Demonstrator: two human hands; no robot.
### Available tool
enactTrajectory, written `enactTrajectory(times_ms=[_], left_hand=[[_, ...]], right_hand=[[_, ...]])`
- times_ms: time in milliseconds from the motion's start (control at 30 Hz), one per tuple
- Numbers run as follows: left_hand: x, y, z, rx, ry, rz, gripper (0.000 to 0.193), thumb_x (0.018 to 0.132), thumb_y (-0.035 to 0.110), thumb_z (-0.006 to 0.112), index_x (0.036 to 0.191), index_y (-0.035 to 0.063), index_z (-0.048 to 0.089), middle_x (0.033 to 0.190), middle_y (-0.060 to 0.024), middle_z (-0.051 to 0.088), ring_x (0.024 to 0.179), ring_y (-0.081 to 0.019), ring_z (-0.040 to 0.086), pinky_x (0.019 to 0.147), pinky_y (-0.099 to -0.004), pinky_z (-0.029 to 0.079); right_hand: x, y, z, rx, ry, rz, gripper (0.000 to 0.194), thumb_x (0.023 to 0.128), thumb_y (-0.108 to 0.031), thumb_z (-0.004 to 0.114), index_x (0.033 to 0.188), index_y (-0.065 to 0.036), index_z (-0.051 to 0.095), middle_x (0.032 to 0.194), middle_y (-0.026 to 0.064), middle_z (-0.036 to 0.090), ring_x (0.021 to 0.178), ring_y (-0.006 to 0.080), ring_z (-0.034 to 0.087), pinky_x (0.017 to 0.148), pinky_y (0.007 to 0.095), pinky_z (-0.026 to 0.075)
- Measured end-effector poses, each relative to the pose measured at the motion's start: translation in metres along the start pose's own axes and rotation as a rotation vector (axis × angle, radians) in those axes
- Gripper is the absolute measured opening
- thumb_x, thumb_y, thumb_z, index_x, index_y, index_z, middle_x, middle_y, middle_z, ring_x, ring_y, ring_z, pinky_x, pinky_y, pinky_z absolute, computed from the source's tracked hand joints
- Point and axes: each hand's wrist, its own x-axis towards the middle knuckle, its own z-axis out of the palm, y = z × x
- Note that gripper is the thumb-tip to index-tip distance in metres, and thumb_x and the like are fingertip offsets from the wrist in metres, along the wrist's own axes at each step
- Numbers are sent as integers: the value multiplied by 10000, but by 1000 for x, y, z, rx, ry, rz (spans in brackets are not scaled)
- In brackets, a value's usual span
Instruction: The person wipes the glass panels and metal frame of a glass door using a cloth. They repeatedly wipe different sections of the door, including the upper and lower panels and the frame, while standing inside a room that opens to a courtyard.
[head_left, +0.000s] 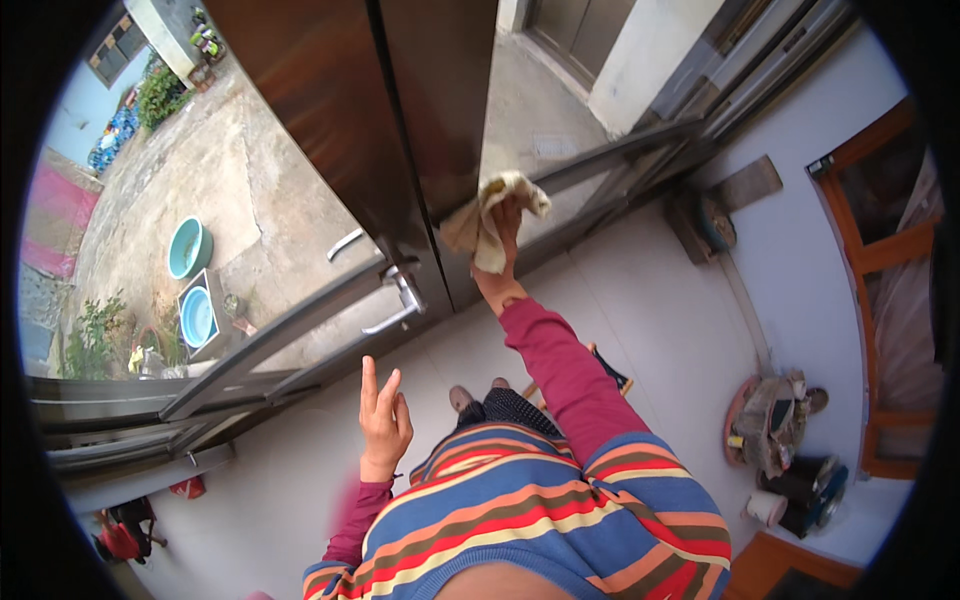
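My right hand (504, 247) grips a cream cloth (491, 251), pressed against the brown frame of a glass door (452, 112). Part of the cloth covers the fingers. My left hand (384, 420) is raised in front of my body with fingers apart and nothing in it. Ahead of it is the silver lever handle (405, 304) on the left door leaf; a second handle (345, 244) shows through or in the glass.
Beyond the glass are a green basin (190, 247) and a blue basin (197, 316) on concrete. To the right stand a round table (739, 420) with items and an orange-framed window or door (892, 251). A person in red (124, 540) is far left.
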Motion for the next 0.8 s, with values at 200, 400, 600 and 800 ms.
enactTrajectory(times_ms=[200, 400, 600, 800], left_hand=[[-67, -13, 13, 6, -314, -104, 399, 811, -76, 549, 1192, 40, 576, 1434, -252, 393, 1256, -428, 464, 962, -443, 454], [-168, -91, 1, 271, -1017, -423, 387, 812, 81, 608, 1198, 75, 605, 1383, -213, 472, 1219, -363, 511, 988, -420, 458], [-226, -144, -7, 317, -1237, -640, 364, 848, 182, 602, 1205, 113, 611, 1165, -200, 629, 1076, -365, 601, 917, -435, 493], [-239, -129, 28, 318, -845, -701, 322, 857, 122, 582, 1173, 73, 618, 1040, -243, 655, 971, -406, 628, 847, -445, 511]], right_hand=[[-85, 36, -70, -87, -474, 249, 511, 740, 61, 613, 1233, -71, 586, 1318, 125, 551, 1244, 336, 488, 1032, 399, 410], [-204, 70, -262, -303, -665, 1000, 333, 804, 5, 561, 1110, -77, 665, 1004, 191, 682, 969, 315, 665, 833, 362, 511], [-307, 32, -480, -693, -541, 1320, 232, 795, -29, 536, 988, -54, 662, 922, 207, 674, 923, 390, 640, 788, 424, 500], [-358, 4, -564, -703, -630, 1657, 240, 791, -64, 559, 1003, -40, 670, 929, 215, 678, 911, 382, 648, 781, 434, 510]])
